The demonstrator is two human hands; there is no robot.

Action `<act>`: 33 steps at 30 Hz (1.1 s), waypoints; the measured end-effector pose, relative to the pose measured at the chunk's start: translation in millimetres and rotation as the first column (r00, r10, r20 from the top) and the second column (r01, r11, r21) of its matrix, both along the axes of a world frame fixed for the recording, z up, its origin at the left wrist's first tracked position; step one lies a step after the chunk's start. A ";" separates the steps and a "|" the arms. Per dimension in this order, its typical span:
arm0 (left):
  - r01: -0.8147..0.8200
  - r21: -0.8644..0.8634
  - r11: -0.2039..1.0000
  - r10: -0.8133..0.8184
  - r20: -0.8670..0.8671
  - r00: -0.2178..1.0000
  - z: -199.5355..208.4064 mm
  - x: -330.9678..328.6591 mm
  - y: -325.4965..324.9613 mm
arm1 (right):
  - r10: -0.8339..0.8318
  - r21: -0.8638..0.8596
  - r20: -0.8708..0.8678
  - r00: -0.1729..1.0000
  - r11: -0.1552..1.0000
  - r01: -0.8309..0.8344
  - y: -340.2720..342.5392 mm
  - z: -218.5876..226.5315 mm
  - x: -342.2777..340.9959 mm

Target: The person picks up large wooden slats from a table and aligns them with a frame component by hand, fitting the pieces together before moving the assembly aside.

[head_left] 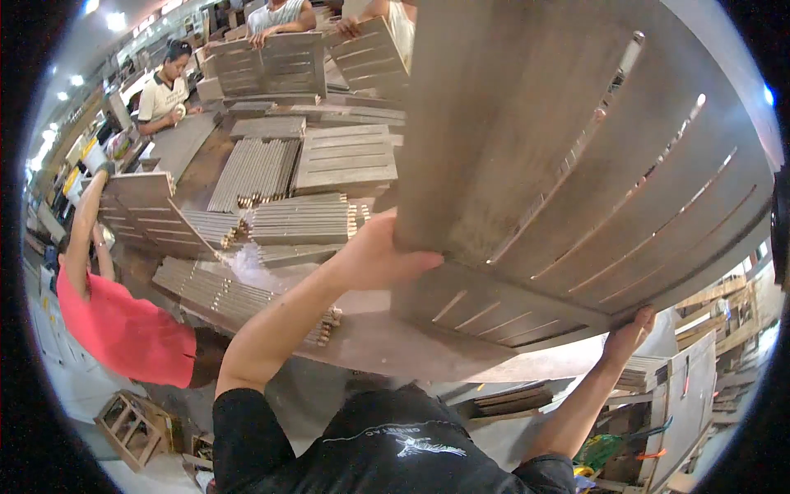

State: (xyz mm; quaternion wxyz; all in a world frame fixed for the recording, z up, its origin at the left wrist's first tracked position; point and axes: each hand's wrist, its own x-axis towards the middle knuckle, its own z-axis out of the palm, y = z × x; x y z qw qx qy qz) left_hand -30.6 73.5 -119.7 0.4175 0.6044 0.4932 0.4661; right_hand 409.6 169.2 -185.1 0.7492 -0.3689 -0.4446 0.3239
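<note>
A large grey-brown slatted wooden panel (pixel 510 123) is tilted up in front of me and fills the upper right. Long slits run between its boards, with shorter slits below a crosswise rail. My left hand (pixel 395 253) grips its left edge, thumb on the near face and the other fingers hidden behind. At the lower right corner, my right hand (pixel 632 333) is closed around the edge, its fingers partly out of sight. Beneath the panel is the pale worktable (pixel 387 337).
Stacks of wooden slats (pixel 255 171) and a slatted panel (pixel 346 160) lie on the table ahead. On the left, a person in a pink shirt (pixel 123 329) holds another panel (pixel 148 210). Other people work at the far side. A wooden frame (pixel 132 428) stands lower left.
</note>
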 end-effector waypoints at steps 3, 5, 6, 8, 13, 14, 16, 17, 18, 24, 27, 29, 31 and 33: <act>-0.129 0.282 0.951 0.147 -0.046 0.988 -33.1 -1.8 15.6 | -0.040 -0.023 0.075 0.996 0.999 0.042 13.5 -17.3 -3.4; -0.143 0.208 0.968 0.148 -0.008 0.989 -31.8 0.1 20.5 | -0.140 -0.081 0.151 0.979 0.985 0.154 3.5 -6.5 -28.0; -0.113 0.226 0.968 0.119 -0.014 0.993 -27.7 2.1 22.0 | -0.308 0.077 0.312 0.899 0.951 0.299 5.9 -18.9 -21.5; -0.111 0.241 0.964 0.093 0.083 0.992 -22.9 6.0 22.1 | -0.772 0.435 0.444 0.455 0.629 0.644 2.1 -24.7 -10.7; -0.216 0.290 0.932 0.139 0.265 0.954 -32.9 17.0 31.1 | -0.107 0.380 0.299 0.948 0.925 -0.016 -71.0 -84.8 -117.2; -0.242 0.273 0.931 0.181 0.230 0.956 -32.7 18.1 30.2 | 0.252 0.158 0.425 0.870 0.925 -0.345 -99.8 -86.4 -163.1; -0.264 0.282 0.922 0.204 0.225 0.953 -38.0 15.4 28.8 | 0.702 -0.471 0.586 0.405 0.702 -0.534 -139.5 -86.9 -239.4; -0.265 0.302 0.916 0.207 0.212 0.955 -38.2 15.3 25.2 | 0.695 -0.443 0.668 0.266 0.659 -0.608 -136.5 -117.7 -261.1; -0.254 0.307 0.917 0.195 0.209 0.958 -34.6 14.1 21.9 | 0.691 -0.448 0.701 0.175 0.618 -0.647 -133.4 -141.6 -283.0; -0.197 0.364 0.910 0.121 0.222 0.967 -47.4 11.6 14.4 | 0.746 -0.616 0.666 0.004 0.552 -0.562 -126.9 -201.4 -390.7; -0.196 0.420 0.886 0.081 0.275 0.958 -45.6 16.2 11.3 | 0.678 -0.586 0.735 0.023 0.651 -0.482 -118.4 -208.4 -420.5; -0.191 0.428 0.883 0.077 0.269 0.960 -46.2 11.0 9.3 | 0.688 -0.578 0.720 0.091 0.666 -0.472 -113.7 -221.6 -429.2; -0.116 0.411 0.904 0.006 0.258 0.966 -41.2 11.7 10.5 | 0.607 -0.450 0.770 0.200 0.738 -0.503 -90.1 -236.1 -415.5; -0.163 0.400 0.902 0.065 0.248 0.967 -53.6 8.6 4.1 | 0.567 -0.368 0.790 0.232 0.742 -0.560 -103.0 -236.9 -427.3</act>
